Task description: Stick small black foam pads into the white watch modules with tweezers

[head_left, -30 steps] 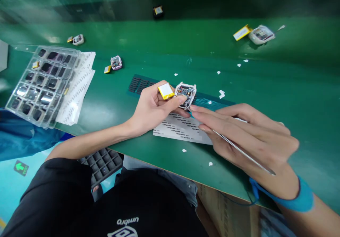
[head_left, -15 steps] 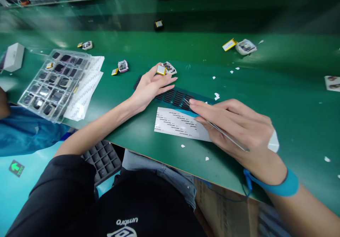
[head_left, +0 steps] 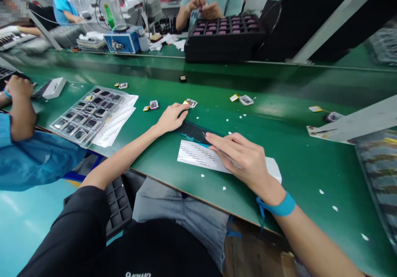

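Nearby, small dark screens are kept in a clear tray (head_left: pixel 66 117). The left hand (head_left: pixel 170 119) is laid flat, fingers stretched toward a small open gadget (head_left: pixel 191 102). Thin tweezers (head_left: pixel 202 135) are pinched in the right hand (head_left: pixel 240 157).

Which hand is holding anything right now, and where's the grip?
Left hand holds nothing; its fingertips touch the small open device on the belt. Right hand rests on the label sheet; any hold cannot be told.

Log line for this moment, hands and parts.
left hand: fingertips at small open device | right hand: tweezers at black pad strip | label sheet: flat on green belt
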`<act>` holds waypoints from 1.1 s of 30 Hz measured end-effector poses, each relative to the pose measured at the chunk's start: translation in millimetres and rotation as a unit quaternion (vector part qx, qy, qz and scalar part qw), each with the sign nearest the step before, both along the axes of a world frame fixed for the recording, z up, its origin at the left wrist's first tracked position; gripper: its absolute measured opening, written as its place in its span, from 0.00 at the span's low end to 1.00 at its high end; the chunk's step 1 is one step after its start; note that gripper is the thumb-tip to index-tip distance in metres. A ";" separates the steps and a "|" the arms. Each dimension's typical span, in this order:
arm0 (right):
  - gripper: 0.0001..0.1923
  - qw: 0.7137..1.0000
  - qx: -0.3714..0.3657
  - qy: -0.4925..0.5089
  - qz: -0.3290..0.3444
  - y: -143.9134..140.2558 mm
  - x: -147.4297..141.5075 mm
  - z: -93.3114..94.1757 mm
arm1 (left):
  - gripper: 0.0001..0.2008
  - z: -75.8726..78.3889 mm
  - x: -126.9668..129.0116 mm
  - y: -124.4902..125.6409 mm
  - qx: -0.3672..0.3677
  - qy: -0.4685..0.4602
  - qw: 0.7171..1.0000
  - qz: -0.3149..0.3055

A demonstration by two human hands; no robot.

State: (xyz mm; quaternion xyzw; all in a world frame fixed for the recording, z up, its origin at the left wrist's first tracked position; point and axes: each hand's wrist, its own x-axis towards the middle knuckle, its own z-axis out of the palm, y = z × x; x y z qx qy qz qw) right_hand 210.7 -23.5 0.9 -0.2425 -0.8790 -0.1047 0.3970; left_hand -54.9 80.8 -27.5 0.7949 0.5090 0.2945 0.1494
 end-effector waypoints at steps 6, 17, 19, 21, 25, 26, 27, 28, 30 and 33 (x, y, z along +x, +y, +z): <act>0.17 1.000 0.009 0.002 -0.001 1.6 1.0 -0.9 | 0.20 -1.0 -0.2 -4.6 0.030 0.045 0.998 -0.012; 0.21 1.000 -0.011 0.008 -0.013 -0.1 1.2 -1.7 | 0.13 23.0 79.3 38.7 0.020 0.050 0.995 -0.083; 0.22 1.000 -0.011 0.002 -0.018 0.3 1.7 -2.9 | 0.17 26.8 113.3 68.0 0.004 0.051 0.994 -0.098; 0.21 1.000 -0.011 -0.001 -0.019 0.6 2.3 -4.1 | 0.20 28.1 142.3 92.0 -0.021 0.055 0.992 -0.108; 0.19 1.000 -0.012 0.001 -0.017 1.2 4.3 -5.5 | 0.19 22.1 168.5 115.6 -0.078 0.053 0.987 -0.128; 0.19 1.000 -0.013 0.005 -0.017 1.7 5.1 -5.6 | 0.19 19.9 168.3 117.6 -0.090 0.048 0.986 -0.132; 0.20 1.000 -0.014 0.009 -0.017 2.5 5.9 -5.6 | 0.18 18.0 166.1 118.9 -0.101 0.042 0.985 -0.135; 0.20 1.000 -0.015 0.015 -0.016 3.2 6.5 -5.5 | 0.18 16.6 162.3 119.8 -0.110 0.033 0.984 -0.135; 0.20 0.999 -0.015 0.027 -0.011 3.8 6.9 -4.6 | 0.18 16.1 151.9 121.6 -0.122 0.008 0.984 -0.131; 0.19 0.999 -0.030 0.045 0.007 -2.5 3.2 -0.1 | 0.17 20.2 133.3 122.3 -0.125 -0.053 0.983 -0.122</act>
